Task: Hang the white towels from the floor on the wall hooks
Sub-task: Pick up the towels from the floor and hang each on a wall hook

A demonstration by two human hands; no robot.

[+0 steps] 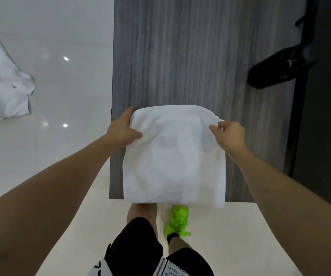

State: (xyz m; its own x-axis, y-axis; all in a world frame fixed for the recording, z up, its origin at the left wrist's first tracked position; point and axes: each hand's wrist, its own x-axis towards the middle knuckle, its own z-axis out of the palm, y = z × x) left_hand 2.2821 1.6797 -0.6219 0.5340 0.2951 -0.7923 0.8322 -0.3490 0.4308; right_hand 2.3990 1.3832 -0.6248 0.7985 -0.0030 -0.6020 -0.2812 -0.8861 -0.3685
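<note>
A white towel hangs in front of me, stretched flat between both hands against a grey wood-grain wall panel. My left hand grips its upper left corner, thumb on the front. My right hand pinches the upper right corner. The towel's lower edge hangs level with the base of the panel. No hook shows; the towel covers whatever lies behind it. More white towels lie crumpled at the far left.
White glossy tiles lie left of the panel. A black hair dryer hangs at the right beside a dark frame. My green shoe stands on the cream floor below.
</note>
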